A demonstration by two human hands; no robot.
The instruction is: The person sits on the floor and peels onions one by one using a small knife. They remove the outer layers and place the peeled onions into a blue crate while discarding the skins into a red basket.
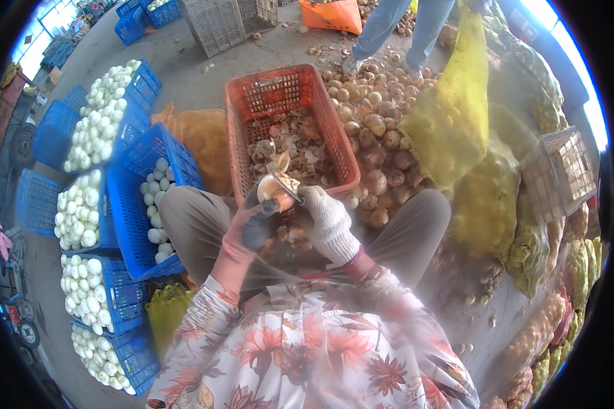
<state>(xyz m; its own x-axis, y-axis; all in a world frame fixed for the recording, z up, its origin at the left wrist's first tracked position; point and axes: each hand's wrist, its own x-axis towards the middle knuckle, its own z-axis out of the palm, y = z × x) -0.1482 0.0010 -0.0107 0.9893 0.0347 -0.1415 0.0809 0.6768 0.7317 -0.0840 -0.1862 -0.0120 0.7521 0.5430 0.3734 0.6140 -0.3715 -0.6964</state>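
My left hand (256, 222), in a pink glove with dark fingers, grips a partly peeled onion (278, 192) over the near end of a red plastic crate (340, 153). In my right hand (331, 221), covered by a white knitted glove, is a peeling tool with a thin curved metal edge (286, 188), which lies against the onion. Loose skin stands up from the onion's top. Onion skins (307, 145) lie inside the red crate. Left of my knee, a blue plastic crate (128, 204) holds peeled white onions (157, 191).
Unpeeled onions (376, 138) are heaped right of the red crate. A person in blue jeans (384, 25) stands behind them beside a yellow mesh sack (455, 107). Stacked blue crates of peeled onions (94, 204) line the left; filled sacks (532, 332) and a pale crate (560, 171) are right.
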